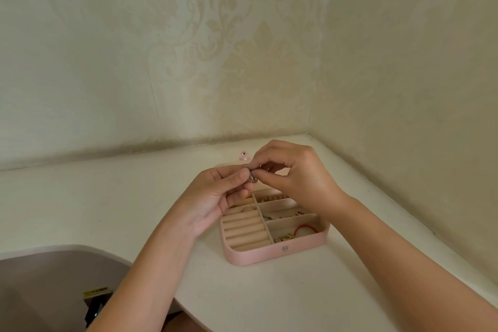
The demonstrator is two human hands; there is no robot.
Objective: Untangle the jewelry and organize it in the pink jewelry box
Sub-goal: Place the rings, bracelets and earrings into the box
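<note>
The pink jewelry box (269, 254) lies open on the white table near the wall corner. Its left side has beige ring rolls with one ring (248, 208) stuck in them. The right compartments hold beads, small metal pieces and a red cord bracelet (305, 229). Above the box, my left hand (215, 197) and my right hand (296, 175) meet. Both pinch a small silver tangle of rings (252, 178) between thumbs and fingertips. The box's lid is mostly hidden behind my hands; only its snap tab (244, 155) shows.
The white table (134, 197) runs into a corner of patterned wallpaper walls. Its front edge curves inward at the lower left, above a brown floor (40, 291). A dark object with a yellow label (95, 298) lies below that edge.
</note>
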